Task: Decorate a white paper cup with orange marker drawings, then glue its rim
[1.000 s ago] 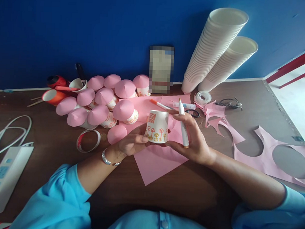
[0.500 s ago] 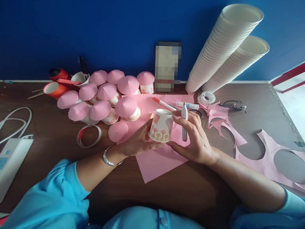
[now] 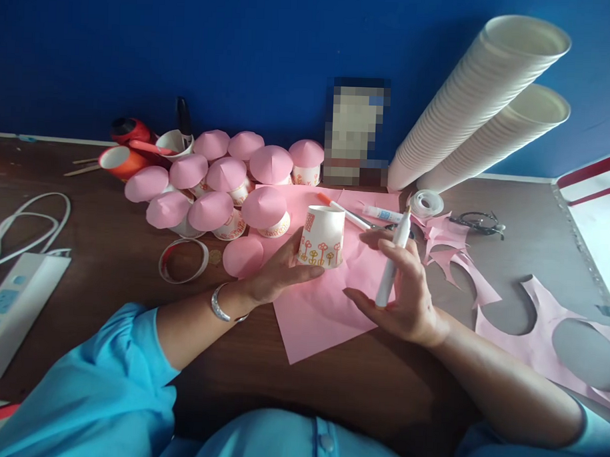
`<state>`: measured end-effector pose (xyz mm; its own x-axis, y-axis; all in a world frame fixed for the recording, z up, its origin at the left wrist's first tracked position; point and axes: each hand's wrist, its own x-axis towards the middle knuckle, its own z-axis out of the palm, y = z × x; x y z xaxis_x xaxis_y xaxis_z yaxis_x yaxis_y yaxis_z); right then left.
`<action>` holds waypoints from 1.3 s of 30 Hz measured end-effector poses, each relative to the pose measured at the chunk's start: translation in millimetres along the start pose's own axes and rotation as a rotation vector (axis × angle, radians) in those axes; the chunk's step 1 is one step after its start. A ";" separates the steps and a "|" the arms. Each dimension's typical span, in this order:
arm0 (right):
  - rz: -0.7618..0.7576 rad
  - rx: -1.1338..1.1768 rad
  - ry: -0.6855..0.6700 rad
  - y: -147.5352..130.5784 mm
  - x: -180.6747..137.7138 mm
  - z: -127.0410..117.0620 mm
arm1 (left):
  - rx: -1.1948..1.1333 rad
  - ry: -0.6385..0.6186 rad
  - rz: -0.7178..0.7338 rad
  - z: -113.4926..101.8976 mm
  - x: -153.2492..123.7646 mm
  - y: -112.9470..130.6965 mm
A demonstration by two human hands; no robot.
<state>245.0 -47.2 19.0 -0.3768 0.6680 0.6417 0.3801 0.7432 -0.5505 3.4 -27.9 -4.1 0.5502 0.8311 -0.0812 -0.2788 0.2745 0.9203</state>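
My left hand [image 3: 283, 271] is closed around the lower left of a white paper cup [image 3: 323, 232], held upside down above the pink paper [image 3: 306, 328]. Orange and yellow flowers and an orange latticed window are drawn on the cup. To its right, my right hand [image 3: 408, 285] is apart from the cup and holds a white marker pen [image 3: 392, 265] between its fingers, the tip pointing up. Thumb and forefinger of that hand are spread. Several decorated cups with pink paper cone roofs [image 3: 227, 174] stand behind and to the left.
Two tall stacks of paper cups [image 3: 469, 101] lean against the blue wall at right. An orange-capped pen [image 3: 343, 211], a glue stick [image 3: 380, 213], a tape roll [image 3: 428, 203] and pink paper offcuts [image 3: 506, 329] lie around. A white power strip [image 3: 26, 312] sits at left.
My right hand has let go of the cup and moved right, still with the marker. The cup, in my left hand, has turned slightly and risen a little in view.
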 end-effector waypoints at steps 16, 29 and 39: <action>-0.067 -0.006 -0.055 -28.0 -2.2 -3.5 | 0.129 0.136 -0.072 13.1 1.7 13.8; -0.058 -0.030 -0.047 -25.7 -1.8 -1.7 | 0.139 0.077 -0.017 3.3 -0.2 1.7; -0.042 -0.060 -0.053 -24.9 -2.8 -1.2 | 0.120 0.070 -0.029 8.6 1.6 9.7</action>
<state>237.6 -67.7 31.5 -0.4370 0.6383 0.6338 0.4122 0.7684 -0.4896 8.3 -28.1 8.0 0.4991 0.8566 -0.1309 -0.1650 0.2422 0.9561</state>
